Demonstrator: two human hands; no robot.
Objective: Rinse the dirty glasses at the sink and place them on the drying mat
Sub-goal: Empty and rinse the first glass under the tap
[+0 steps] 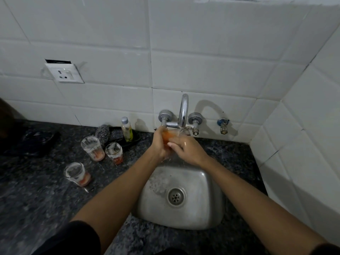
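Item: clear drinking glass smeared with orange residue (168,138), being held under the chrome wall-mounted tap (183,111) above the small steel sink (207,214), water running onto its rim. Left hand (159,144) is gripping the glass around its body, fingers curled; right hand (187,148) is closing its grip on the lower side of the same glass. Three more dirty clear glasses with orange dregs are standing on the dark speckled granite desk (36,199) left of the sink: rear-left glass (92,148), rear-right glass (114,152), front glass (76,173). Behind them: steel scrubber (102,132) and small plastic bottle of yellowish liquid (126,129). A black mat (29,142) is lying far left.
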